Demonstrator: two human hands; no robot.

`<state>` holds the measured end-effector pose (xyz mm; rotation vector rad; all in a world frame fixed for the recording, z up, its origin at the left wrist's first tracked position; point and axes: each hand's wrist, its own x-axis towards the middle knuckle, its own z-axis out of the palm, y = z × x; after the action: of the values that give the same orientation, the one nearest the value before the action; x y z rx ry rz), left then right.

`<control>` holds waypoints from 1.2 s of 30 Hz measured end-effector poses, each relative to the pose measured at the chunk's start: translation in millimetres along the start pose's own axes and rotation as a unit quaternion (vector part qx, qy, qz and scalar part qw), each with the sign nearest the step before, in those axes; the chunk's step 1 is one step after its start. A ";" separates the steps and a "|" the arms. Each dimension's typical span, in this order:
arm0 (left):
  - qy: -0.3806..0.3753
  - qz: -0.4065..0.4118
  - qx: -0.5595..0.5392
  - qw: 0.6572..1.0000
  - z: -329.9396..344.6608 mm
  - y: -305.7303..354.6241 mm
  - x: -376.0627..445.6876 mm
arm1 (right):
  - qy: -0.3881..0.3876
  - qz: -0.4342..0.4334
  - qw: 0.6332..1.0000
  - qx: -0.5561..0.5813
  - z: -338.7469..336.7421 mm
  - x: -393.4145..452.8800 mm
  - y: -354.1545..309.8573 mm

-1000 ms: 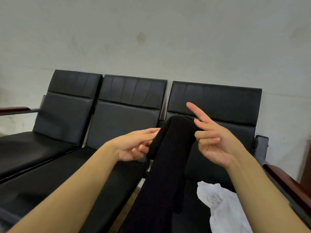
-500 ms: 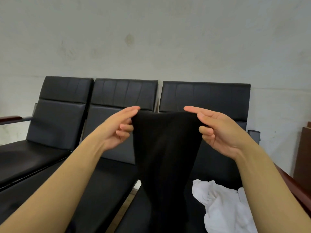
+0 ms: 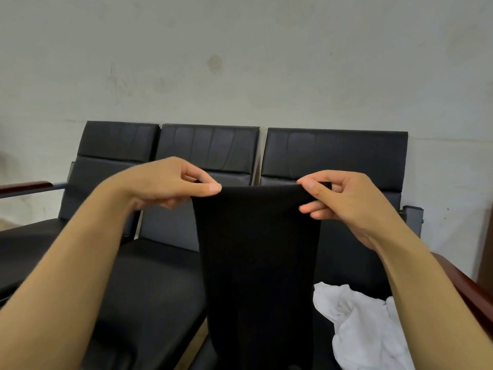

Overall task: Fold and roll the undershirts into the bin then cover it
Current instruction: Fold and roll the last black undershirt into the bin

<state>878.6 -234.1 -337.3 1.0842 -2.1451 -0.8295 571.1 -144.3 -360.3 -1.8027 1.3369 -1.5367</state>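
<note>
A black undershirt [image 3: 258, 263] hangs as a long folded strip in front of me, stretched flat along its top edge. My left hand [image 3: 170, 185] pinches the strip's top left corner between thumb and forefinger. At the top right corner my right hand [image 3: 338, 196] pinches it the same way. A crumpled white undershirt [image 3: 365, 327] lies on the right seat, below my right forearm. No bin is in view.
A row of three black padded seats [image 3: 149, 284] stands against a pale wall [image 3: 240, 62]. Dark wooden armrests sit at the far left [image 3: 24, 186] and at the right [image 3: 474, 295]. A brown piece of furniture shows at the right edge.
Both hands have spread the black undershirt's top edge wide and now pinch its two corners. My view has shifted a little, and the hands sit lower and further apart.
</note>
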 end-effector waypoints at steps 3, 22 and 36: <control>0.023 -0.002 0.094 0.995 -23.8 8.3 -17.5 | -0.059 -0.006 0.998 0.038 5.4 -5.3 -12.1; 0.142 -0.136 -0.049 0.979 -158.2 -56.7 0.1 | -0.031 0.046 0.998 -0.013 134.0 127.5 5.6; 0.198 -0.024 0.136 0.970 -119.0 -123.9 -23.0 | -0.113 0.000 0.988 -0.103 165.1 126.1 32.8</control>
<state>1035.5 -304.7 -359.2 1.3183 -1.9295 -0.3047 700.6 -309.6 -371.6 -2.0307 1.4259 -1.1868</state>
